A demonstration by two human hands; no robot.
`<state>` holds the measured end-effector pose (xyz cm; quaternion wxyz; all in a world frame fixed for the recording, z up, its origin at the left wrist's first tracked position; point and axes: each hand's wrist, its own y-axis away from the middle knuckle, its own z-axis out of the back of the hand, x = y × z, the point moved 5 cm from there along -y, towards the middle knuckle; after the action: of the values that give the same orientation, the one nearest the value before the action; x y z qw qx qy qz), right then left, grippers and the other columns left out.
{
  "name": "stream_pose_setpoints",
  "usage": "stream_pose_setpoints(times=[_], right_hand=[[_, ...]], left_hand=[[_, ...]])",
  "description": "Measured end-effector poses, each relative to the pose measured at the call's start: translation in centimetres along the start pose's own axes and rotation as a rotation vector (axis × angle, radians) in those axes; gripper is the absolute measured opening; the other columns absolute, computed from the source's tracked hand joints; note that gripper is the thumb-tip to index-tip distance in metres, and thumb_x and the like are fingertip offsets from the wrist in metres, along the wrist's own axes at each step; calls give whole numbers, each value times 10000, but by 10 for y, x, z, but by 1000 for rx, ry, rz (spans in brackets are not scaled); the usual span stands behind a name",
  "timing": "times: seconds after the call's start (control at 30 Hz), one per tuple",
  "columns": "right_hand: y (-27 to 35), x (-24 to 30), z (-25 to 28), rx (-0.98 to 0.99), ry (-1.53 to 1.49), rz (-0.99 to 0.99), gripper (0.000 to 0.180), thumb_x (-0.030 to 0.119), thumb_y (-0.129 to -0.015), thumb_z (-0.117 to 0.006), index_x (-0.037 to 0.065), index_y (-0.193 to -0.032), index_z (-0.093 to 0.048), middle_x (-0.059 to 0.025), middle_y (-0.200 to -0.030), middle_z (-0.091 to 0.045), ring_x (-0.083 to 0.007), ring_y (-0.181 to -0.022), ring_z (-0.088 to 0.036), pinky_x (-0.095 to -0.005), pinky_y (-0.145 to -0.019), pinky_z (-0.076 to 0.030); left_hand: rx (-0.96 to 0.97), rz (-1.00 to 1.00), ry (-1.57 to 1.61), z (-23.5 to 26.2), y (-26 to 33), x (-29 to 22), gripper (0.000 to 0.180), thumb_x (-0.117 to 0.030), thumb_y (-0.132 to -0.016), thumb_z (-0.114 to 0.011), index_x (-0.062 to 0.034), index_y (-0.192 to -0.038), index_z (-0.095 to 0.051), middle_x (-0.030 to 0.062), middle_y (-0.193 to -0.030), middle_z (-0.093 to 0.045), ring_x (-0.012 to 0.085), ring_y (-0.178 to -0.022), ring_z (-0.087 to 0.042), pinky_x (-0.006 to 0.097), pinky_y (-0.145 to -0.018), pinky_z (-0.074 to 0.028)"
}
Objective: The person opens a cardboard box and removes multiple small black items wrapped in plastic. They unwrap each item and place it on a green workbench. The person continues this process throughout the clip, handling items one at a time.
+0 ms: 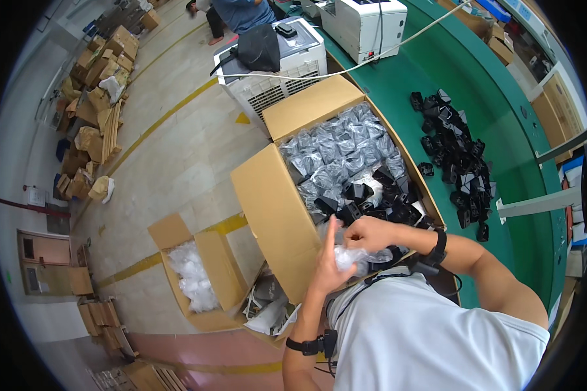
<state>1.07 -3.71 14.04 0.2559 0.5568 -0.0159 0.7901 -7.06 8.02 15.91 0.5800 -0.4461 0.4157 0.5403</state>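
Above the near edge of a large open cardboard box (pixel 332 104), both my hands are on a crumpled clear plastic bag (pixel 347 259). My left hand (pixel 331 264) has its fingers stretched upward, and the bag sits between them and the thumb. Curled into a fist, my right hand (pixel 368 233) grips the bag's upper part; its fingertips are hidden. Whether anything is inside the bag I cannot make out. Many black plastic parts in clear bags (pixel 342 146) fill the far part of the box. Closer to my hands lie loose black plastic parts (pixel 398 195).
On the green bench (pixel 398 85) to the right lies a heap of black parts (pixel 460 156). A smaller carton (pixel 225 270) of clear plastic bags stands left. Beyond the big box are a white wheeled unit (pixel 300 58) and a white machine (pixel 365 29). Another person (pixel 241 13) is at the back.
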Motion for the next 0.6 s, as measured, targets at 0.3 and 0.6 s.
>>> stream_pose_setpoints(times=[0.3, 0.6], right_hand=[[-22, 14, -15, -646, -30, 139, 221, 146, -830, -587, -3, -676, -535, -147, -598, -488, -269, -535, -525, -380, -523, -428], [-70, -14, 14, -607, 530, 314, 334, 239, -818, -635, 103, -1118, -582, -123, -1135, -533, -320, -1069, -522, -435, -888, -433]], left_hand=[[120, 685, 1085, -79, 42, 74, 364, -153, -839, -643, -19, -1169, -570, 63, -1054, -612, 171, -926, -607, 309, -811, -500], [280, 681, 433, -43, 61, 67, 193, -186, -799, -742, -47, -915, -676, 39, -859, -654, 129, -770, -603, 287, -726, -485]])
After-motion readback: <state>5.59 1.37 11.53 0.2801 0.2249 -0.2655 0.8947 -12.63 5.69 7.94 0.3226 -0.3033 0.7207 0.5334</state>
